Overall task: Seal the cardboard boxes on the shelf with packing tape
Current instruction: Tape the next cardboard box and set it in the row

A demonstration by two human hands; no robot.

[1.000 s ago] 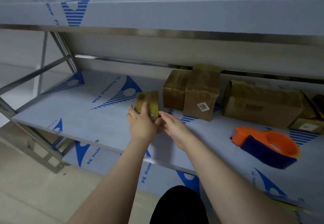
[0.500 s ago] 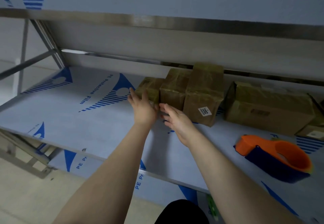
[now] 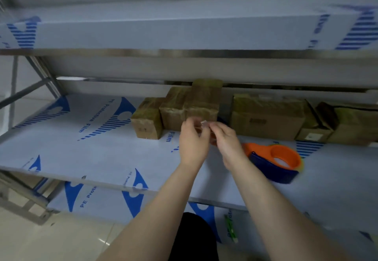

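Three taped cardboard boxes stand in a row at the back of the shelf (image 3: 86, 158): a small box (image 3: 146, 120), a middle box (image 3: 173, 113) and a tall box (image 3: 204, 101). A larger box (image 3: 266, 117) sits to their right. My left hand (image 3: 193, 142) and my right hand (image 3: 228, 141) meet in front of the tall box, fingers curled. Between their fingertips they pinch a small pale scrap (image 3: 204, 122); blur hides what it is. An orange and blue tape dispenser (image 3: 274, 160) lies on the shelf just right of my right hand.
More cardboard boxes (image 3: 351, 123) crowd the far right of the shelf. An upper shelf (image 3: 184, 33) hangs overhead, and a lower shelf (image 3: 98, 203) sticks out below. Metal frame bars (image 3: 26, 91) run at the left. Blue-printed protective film covers the shelves.
The small box went back against the row and both hands let go of it. They then drew back to the right and came together, pinching the small scrap.
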